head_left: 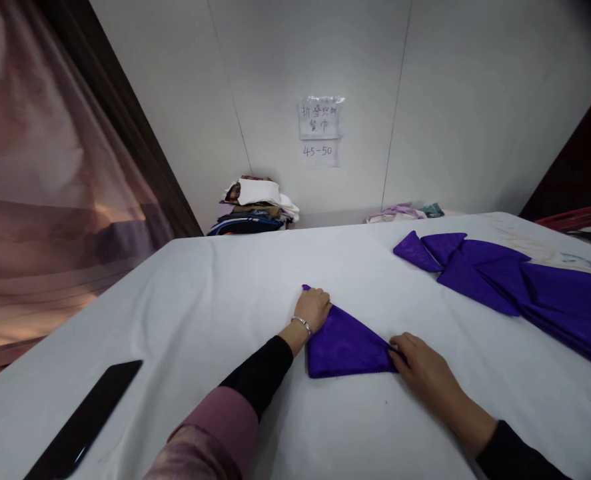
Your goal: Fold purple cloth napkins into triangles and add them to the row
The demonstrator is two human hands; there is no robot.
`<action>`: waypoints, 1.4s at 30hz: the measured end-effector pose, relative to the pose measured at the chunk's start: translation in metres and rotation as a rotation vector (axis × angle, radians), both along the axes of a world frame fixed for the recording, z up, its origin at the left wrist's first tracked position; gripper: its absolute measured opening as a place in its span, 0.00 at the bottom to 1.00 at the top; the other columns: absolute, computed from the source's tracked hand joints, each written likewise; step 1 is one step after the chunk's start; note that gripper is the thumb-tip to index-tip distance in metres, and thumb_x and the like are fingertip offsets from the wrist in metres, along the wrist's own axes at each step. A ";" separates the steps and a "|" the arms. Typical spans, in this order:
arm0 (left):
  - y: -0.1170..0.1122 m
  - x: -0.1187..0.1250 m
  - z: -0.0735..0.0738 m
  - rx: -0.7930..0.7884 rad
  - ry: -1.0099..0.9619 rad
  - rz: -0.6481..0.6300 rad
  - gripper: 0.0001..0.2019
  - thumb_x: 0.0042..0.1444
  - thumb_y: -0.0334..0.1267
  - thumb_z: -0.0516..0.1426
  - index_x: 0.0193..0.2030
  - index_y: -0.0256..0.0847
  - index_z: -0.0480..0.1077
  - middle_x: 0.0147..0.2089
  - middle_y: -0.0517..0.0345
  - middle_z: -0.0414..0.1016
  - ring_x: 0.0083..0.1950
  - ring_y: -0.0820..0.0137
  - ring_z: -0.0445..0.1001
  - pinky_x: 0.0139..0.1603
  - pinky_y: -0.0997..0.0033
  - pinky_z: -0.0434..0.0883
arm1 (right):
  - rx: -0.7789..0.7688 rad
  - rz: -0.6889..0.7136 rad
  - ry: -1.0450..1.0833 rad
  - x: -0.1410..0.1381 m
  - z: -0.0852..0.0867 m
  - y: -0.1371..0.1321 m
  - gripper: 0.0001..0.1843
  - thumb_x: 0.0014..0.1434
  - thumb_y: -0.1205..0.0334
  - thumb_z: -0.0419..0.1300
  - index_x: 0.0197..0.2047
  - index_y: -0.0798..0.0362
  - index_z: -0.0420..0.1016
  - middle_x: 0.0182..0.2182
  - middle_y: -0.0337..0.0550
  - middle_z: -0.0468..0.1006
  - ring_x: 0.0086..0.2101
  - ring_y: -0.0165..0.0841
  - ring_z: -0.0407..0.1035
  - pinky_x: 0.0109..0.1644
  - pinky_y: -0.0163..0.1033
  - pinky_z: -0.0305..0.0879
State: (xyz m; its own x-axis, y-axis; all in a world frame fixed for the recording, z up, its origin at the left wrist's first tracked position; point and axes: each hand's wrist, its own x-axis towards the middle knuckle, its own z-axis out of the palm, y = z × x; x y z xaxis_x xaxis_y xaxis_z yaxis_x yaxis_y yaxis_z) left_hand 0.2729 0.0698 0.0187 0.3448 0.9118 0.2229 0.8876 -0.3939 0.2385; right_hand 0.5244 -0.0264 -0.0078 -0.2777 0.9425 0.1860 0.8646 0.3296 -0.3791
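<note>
A purple cloth napkin (348,347), folded into a triangle, lies on the white-covered table (255,280). My left hand (313,308), with a bracelet at the wrist, is closed over the napkin's upper left part, and a small tip of cloth pokes out beyond it. The left fingertips are partly hidden behind the hand. At the napkin's right corner, my right hand (418,363) pinches the cloth between thumb and fingers. The napkin's lower edge runs nearly straight between its two bottom corners.
More purple napkins (495,273) lie folded and overlapping at the right. A black flat object (85,420) rests at the left front. Behind the table's far edge are a stack of folded clothes (255,207) and other fabric (400,212). A curtain (50,187) hangs left.
</note>
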 end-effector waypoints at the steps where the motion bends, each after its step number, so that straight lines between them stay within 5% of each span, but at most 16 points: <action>1: -0.007 0.004 0.000 -0.011 0.009 -0.011 0.07 0.56 0.37 0.53 0.34 0.38 0.71 0.37 0.49 0.71 0.44 0.60 0.68 0.45 0.59 0.63 | 0.015 -0.007 0.006 0.000 -0.001 -0.001 0.12 0.60 0.60 0.47 0.43 0.49 0.69 0.38 0.45 0.74 0.38 0.38 0.69 0.39 0.41 0.65; 9: -0.084 0.043 -0.005 -0.128 0.023 -0.175 0.30 0.50 0.60 0.52 0.53 0.41 0.64 0.60 0.44 0.62 0.60 0.51 0.58 0.58 0.47 0.55 | 0.019 0.004 0.010 0.005 -0.007 0.000 0.17 0.58 0.62 0.46 0.49 0.50 0.67 0.41 0.46 0.75 0.39 0.38 0.70 0.39 0.42 0.66; 13: -0.104 0.063 -0.005 -0.187 0.034 -0.238 0.38 0.45 0.66 0.52 0.58 0.41 0.59 0.64 0.40 0.56 0.64 0.47 0.51 0.60 0.42 0.51 | -0.003 -0.004 0.011 0.007 -0.011 0.000 0.18 0.58 0.61 0.45 0.50 0.51 0.66 0.42 0.46 0.75 0.38 0.37 0.71 0.38 0.41 0.65; 21: -0.106 0.082 -0.011 -0.150 0.017 -0.229 0.32 0.50 0.60 0.52 0.56 0.41 0.61 0.62 0.41 0.59 0.63 0.48 0.53 0.59 0.43 0.53 | -0.153 -0.007 0.080 0.011 0.001 -0.005 0.19 0.55 0.63 0.47 0.50 0.49 0.66 0.27 0.39 0.76 0.29 0.35 0.70 0.30 0.38 0.59; 30: -0.117 0.084 -0.011 -0.155 -0.014 -0.228 0.32 0.50 0.58 0.53 0.57 0.43 0.59 0.62 0.46 0.60 0.64 0.51 0.53 0.61 0.43 0.51 | -0.449 0.057 0.638 0.009 -0.012 -0.010 0.17 0.51 0.62 0.50 0.45 0.52 0.66 0.20 0.31 0.66 0.20 0.28 0.62 0.23 0.33 0.57; 42: -0.120 0.085 -0.013 -0.150 -0.018 -0.213 0.34 0.49 0.62 0.51 0.57 0.41 0.60 0.63 0.44 0.58 0.65 0.51 0.50 0.62 0.43 0.48 | -0.104 0.015 0.191 0.014 0.001 -0.031 0.22 0.56 0.57 0.49 0.52 0.53 0.67 0.38 0.47 0.75 0.37 0.38 0.70 0.39 0.40 0.62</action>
